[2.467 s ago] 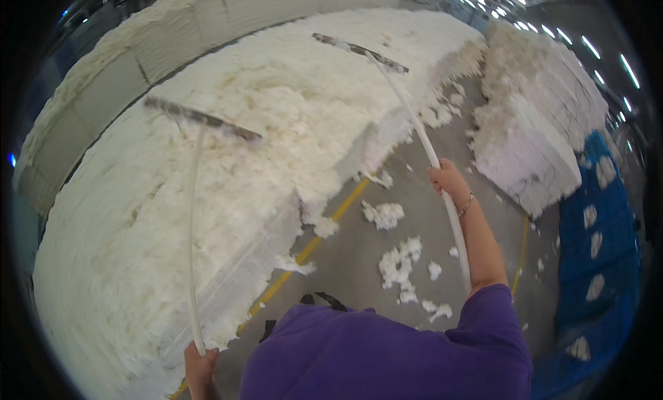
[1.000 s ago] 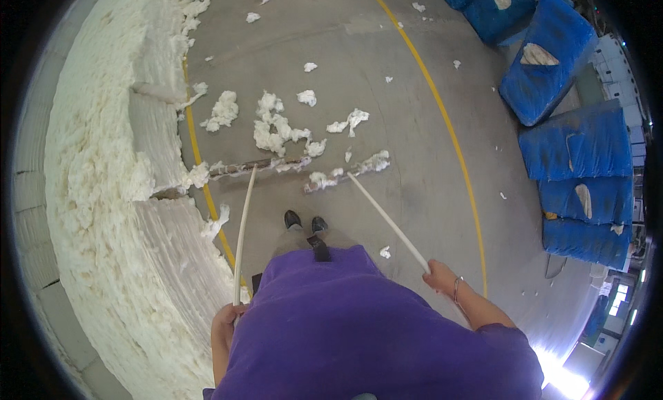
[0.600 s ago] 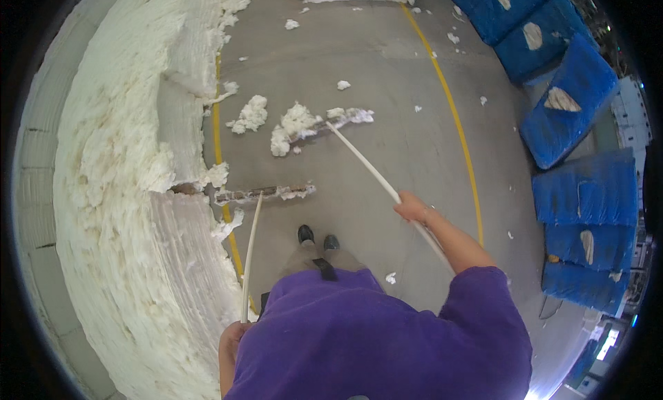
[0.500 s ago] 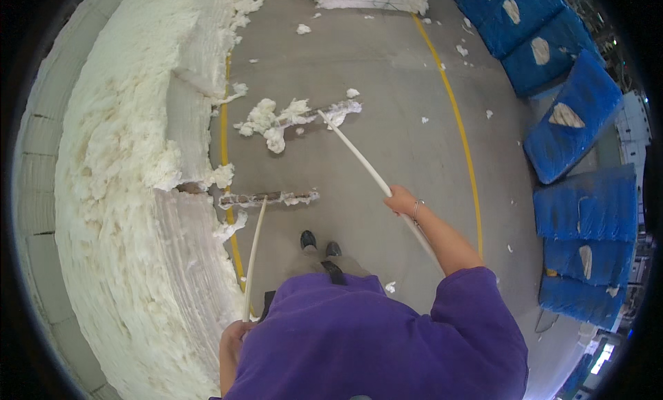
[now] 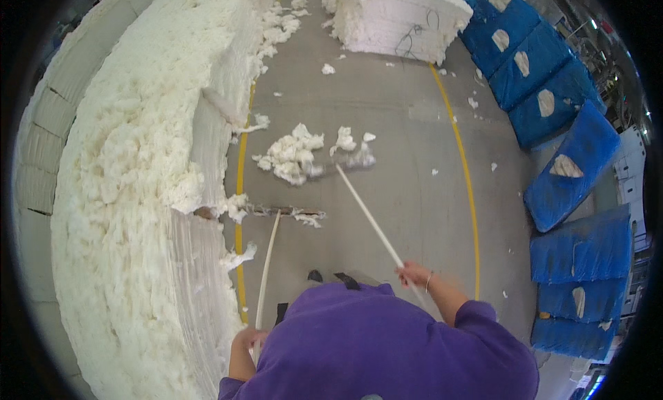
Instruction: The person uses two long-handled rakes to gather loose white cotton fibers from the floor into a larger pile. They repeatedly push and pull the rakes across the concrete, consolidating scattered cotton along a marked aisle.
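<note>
Blurred grey bar (image 5: 358, 162) beside white fluffy clumps (image 5: 293, 151).
My left fingers (image 5: 257, 336) wrap a slim white pole (image 5: 267, 275), right fingers (image 5: 403, 271) another; purple shirt (image 5: 373, 345) hides the latter's end.

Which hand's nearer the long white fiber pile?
Left. The left hand is close beside the right edge of the fiber pile; the right hand is farther off to the right, past a stretch of grey floor.

Two yellow lines (image 5: 472, 200) run along the grey floor (image 5: 400, 103). Blue bales (image 5: 601, 241), showing pale patches, line the right side; one is tilted. A white bale (image 5: 387, 27) stands at the far end. Dark shapes (image 5: 611, 54) at the upper-right rim appear to be machinery.
</note>
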### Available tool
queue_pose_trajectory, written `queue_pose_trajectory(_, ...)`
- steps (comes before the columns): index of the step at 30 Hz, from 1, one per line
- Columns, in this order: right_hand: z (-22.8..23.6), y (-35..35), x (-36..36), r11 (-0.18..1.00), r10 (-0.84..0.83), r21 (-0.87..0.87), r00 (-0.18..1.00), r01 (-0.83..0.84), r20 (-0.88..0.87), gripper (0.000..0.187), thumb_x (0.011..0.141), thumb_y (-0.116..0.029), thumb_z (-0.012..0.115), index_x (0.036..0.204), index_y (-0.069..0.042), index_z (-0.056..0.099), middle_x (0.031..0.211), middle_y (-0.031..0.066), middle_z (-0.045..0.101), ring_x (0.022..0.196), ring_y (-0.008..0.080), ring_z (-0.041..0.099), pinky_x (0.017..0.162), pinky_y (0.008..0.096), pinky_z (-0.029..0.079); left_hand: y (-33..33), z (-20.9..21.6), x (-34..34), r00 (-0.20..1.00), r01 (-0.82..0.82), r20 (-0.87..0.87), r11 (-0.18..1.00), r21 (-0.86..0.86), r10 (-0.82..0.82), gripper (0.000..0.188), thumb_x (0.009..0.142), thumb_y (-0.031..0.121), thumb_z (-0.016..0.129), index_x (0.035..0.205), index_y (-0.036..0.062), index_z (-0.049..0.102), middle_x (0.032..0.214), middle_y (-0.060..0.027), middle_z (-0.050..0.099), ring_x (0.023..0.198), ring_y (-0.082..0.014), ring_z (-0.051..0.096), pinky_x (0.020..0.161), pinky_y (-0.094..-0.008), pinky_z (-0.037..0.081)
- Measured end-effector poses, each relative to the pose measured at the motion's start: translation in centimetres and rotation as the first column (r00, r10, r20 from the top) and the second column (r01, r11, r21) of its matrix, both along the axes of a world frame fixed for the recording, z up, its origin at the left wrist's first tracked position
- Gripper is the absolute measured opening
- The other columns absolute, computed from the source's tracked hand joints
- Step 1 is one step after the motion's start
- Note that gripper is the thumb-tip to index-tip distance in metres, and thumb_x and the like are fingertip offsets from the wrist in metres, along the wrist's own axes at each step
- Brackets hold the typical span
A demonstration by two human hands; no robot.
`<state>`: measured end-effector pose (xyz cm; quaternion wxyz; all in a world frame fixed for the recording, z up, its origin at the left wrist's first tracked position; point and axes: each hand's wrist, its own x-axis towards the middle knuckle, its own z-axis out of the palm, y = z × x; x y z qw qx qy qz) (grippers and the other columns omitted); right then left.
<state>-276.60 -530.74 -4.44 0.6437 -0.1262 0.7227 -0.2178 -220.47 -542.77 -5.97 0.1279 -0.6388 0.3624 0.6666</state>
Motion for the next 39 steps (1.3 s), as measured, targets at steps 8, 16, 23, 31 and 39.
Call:
queue_pose_trajectory(8,2.5,-2.4,-1.4,0.991,-0.134,0.020,0.990,0.135,-0.048,0.018,0.079,-0.019,0.058,0.076,-0.002,0.052,0.060,0.0019,0.049,0.047,0.0110,0.044,0.040,0.0267,0.038,-4.4,-1.3,-3.0,0.967,-0.254,-0.011,0.964,0.075,0.255,0.013,0.067,0.010,0.066,0.059,0.0042,0.058,0.055,-0.0068,0.052,0.049,-0.0190,0.050,0.050,-0.0296,0.036)
queue_pose_trajectory(16,1.1,-14.7,-11.8,0.991,-0.136,-0.005,0.987,0.137,-0.090,0.018,0.078,-0.016,0.057,0.072,0.000,0.052,0.058,0.0042,0.049,0.045,0.0123,0.046,0.036,0.0275,0.037,-19.0,-2.2,-16.5,0.997,-0.072,-0.001,0.997,0.006,0.072,0.015,0.068,0.012,0.067,0.060,0.0054,0.055,0.047,-0.0053,0.048,0.040,-0.0184,0.047,0.048,-0.0324,0.038)
queue_pose_trajectory(23,-2.1,-35.5,-26.4,0.988,-0.001,-0.156,0.998,-0.008,-0.055,0.018,0.079,-0.015,0.055,0.069,-0.001,0.050,0.057,0.0054,0.049,0.044,0.0128,0.045,0.037,0.0274,0.035,-39.4,-9.1,-32.6,0.966,0.255,0.078,0.953,-0.166,-0.245,0.028,0.070,0.024,0.065,0.050,0.0056,0.058,0.046,-0.0061,0.051,0.047,-0.0177,0.049,0.054,-0.0328,0.038)
queue_pose_trajectory(31,0.4,-50.9,-35.0,0.983,-0.138,-0.124,0.990,0.137,0.005,0.015,0.079,-0.013,0.052,0.069,-0.003,0.046,0.057,0.0017,0.046,0.044,0.0090,0.039,0.039,0.0257,0.034,-50.7,-1.9,-42.0,0.997,0.000,0.072,0.967,-0.253,0.019,0.025,0.071,0.018,0.070,0.056,0.0053,0.054,0.045,-0.0059,0.049,0.041,-0.0188,0.045,0.051,-0.0335,0.036)
queue_pose_trajectory(39,3.5,-53.3,-39.1,0.986,-0.162,-0.047,0.987,0.161,-0.020,0.014,0.081,-0.016,0.054,0.072,-0.006,0.048,0.059,-0.0001,0.045,0.047,0.0082,0.040,0.039,0.0237,0.033,-54.9,-2.3,-41.8,0.991,-0.109,0.066,0.989,-0.104,0.116,0.017,0.068,0.014,0.069,0.062,0.0030,0.058,0.049,-0.0065,0.051,0.043,-0.0184,0.048,0.047,-0.0325,0.038)
